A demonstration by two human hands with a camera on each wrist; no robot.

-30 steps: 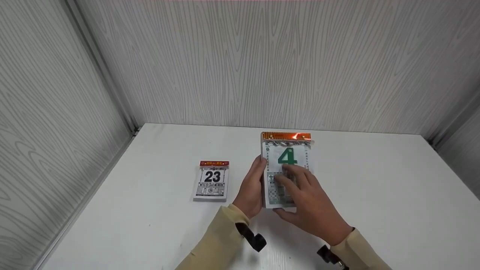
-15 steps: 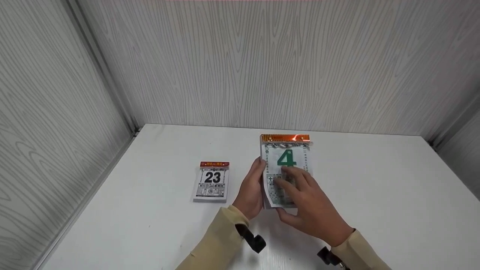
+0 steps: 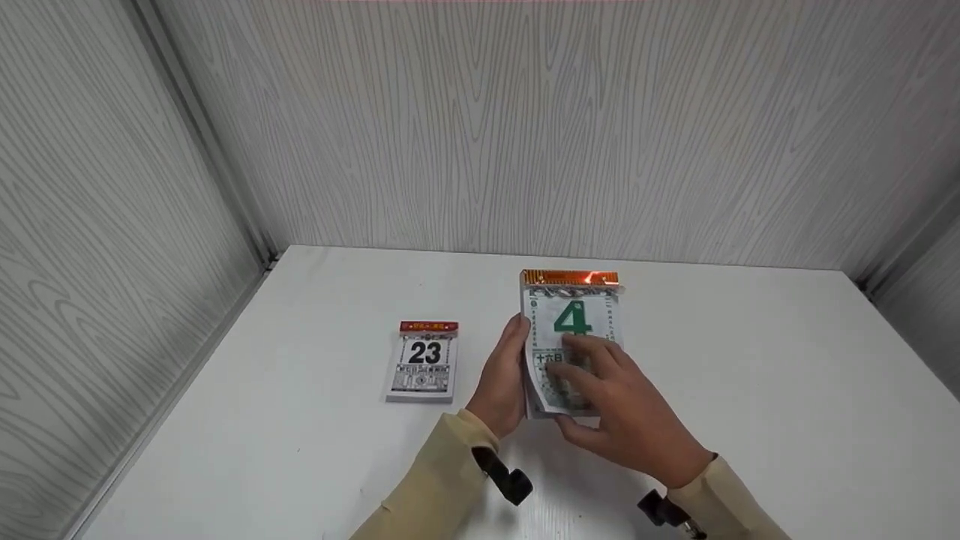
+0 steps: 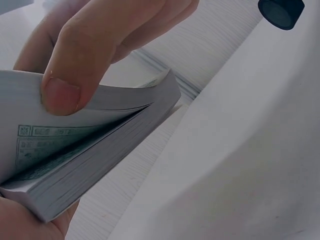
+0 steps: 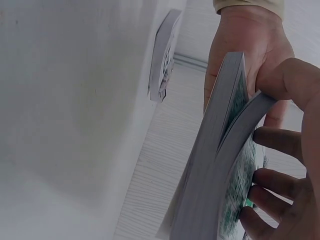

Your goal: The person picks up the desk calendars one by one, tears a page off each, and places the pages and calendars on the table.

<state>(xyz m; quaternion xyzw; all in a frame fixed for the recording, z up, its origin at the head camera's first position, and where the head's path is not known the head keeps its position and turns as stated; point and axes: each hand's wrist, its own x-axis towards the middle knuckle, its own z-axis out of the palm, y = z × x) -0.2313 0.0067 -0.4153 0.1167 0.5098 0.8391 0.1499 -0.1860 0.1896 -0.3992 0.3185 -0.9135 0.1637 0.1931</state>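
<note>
A thick tear-off calendar (image 3: pixel 574 311) with a green 4 and a shiny orange top strip is held up, facing me. My left hand (image 3: pixel 502 382) grips it along its left side, and shows under the block at the lower left of the left wrist view. Over the lower front lies my right hand (image 3: pixel 630 409), fingers curled on the top page. Its thumb (image 4: pixel 62 95) holds a thick bundle of pages bent away from the rest. A wedge-shaped gap between bundle and block (image 5: pixel 215 115) shows in the right wrist view.
A smaller tear-off calendar (image 3: pixel 424 364) with a red top strip and a black 23 lies on the white table (image 3: pixel 300 420), left of the hands. Grey wood-grain panels (image 3: pixel 480 135) rise behind and at both sides.
The lower left of the large calendar's pages has been bent up and a gap opened. My right thumb has shifted slightly right along the bottom edge. The small calendar has stayed put.
</note>
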